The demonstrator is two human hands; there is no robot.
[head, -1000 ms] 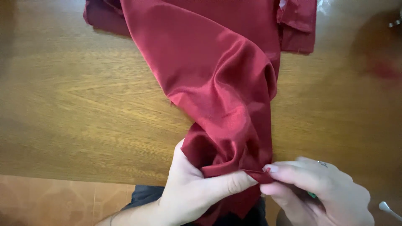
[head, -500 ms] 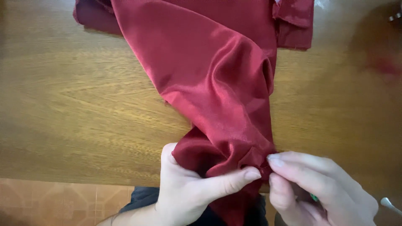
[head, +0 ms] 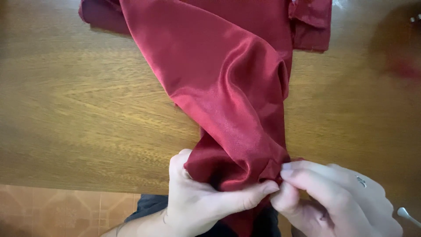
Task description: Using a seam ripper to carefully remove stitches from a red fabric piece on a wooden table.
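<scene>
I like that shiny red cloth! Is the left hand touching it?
Touching. The head view shows the left hand pinching the red cloth, thumb pressed on its bunched edge.

We see the cloth [head: 228, 87] lying on the bench [head: 87, 114], running from the far edge down toward the near edge, a little right of centre. At the near edge it bunches between the hands — the left hand [head: 206, 202] under and left of the bunch, the right hand [head: 333, 197] just right of it (fingertips meeting at the cloth's edge). Floor [head: 66, 210] shows below the bench, at left.
</scene>
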